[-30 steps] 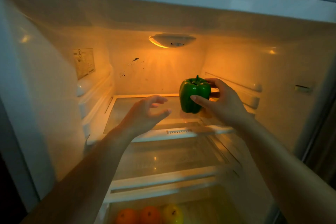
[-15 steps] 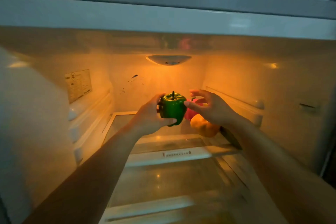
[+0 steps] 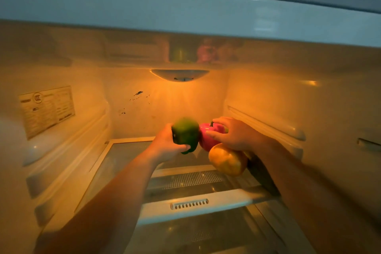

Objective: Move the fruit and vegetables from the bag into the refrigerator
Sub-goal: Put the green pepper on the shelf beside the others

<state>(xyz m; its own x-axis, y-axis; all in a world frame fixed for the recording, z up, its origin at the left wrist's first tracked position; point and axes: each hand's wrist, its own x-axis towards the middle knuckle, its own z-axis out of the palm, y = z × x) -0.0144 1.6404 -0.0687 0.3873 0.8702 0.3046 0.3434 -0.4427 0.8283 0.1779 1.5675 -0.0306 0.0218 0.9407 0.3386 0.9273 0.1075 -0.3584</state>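
Observation:
Both my arms reach into the open refrigerator [image 3: 61,150], lit orange inside. My left hand [image 3: 165,146] grips a green bell pepper [image 3: 185,134] from its left side and holds it just above the top glass shelf [image 3: 127,150]. Touching the green one on its right is a red bell pepper [image 3: 208,136]; my right hand [image 3: 237,134] lies over it with fingers curled on its top. A yellow bell pepper [image 3: 226,160] lies on the shelf below my right hand. The bag is out of view.
The shelf's left half is bare glass. A white shelf front edge [image 3: 189,204] runs across below the peppers, with another glass shelf under it. Rails line the right wall [image 3: 268,123]; a label [image 3: 47,109] is on the left wall. The lamp [image 3: 179,74] hangs at the back.
The green pepper passed from my right hand to my left. My right hand moved onto the red pepper. The camera view rose, so the lower drawer with fruit dropped out of sight.

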